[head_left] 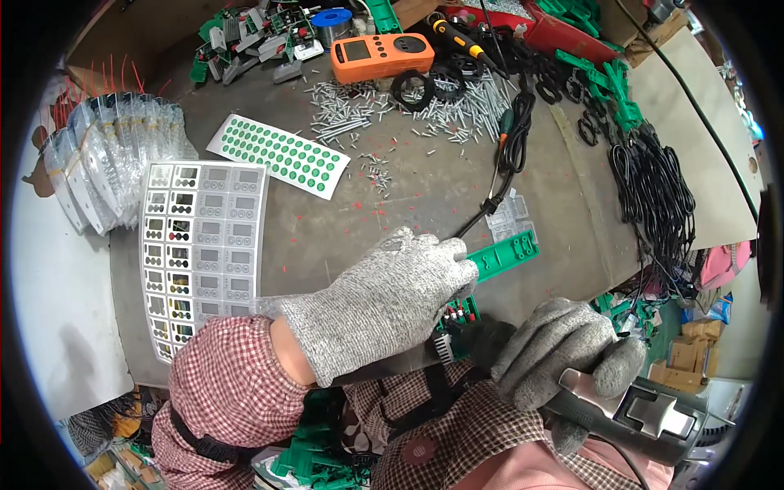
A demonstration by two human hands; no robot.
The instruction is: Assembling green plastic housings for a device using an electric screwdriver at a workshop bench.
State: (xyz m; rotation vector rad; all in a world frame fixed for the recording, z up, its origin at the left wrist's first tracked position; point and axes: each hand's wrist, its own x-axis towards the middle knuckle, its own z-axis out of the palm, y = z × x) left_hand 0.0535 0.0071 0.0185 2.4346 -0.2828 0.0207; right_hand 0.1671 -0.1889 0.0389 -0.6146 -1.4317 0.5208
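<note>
a grey metal workbench (392, 220) fills the frame, cluttered along its far edge. on its left lies a tall sheet of grey panel stickers (202, 245), beside a fan of clear plastic bags (106, 163); a smaller sheet of green round stickers (279, 153) sits above them. at right a bundle of black cables (653, 196) trails off the bench. farther back, an orange meter (381, 55) rests by a scatter of silver screws (457, 106) and black rings (412, 88).

nearer, the left hand (384, 298) (in a grey knit glove, checked sleeve behind it) lies palm down with fingers curled over the end of a green plastic bracket (508, 253), pressing it at the bench's near edge; how firmly it grips cannot be told. a green circuit board (456, 322) with red parts shows just beneath that hand. the right hand (563, 351), also gloved, is closed around the grey power screwdriver (645, 412), held low at the bench's edge, just beside the board.
</note>
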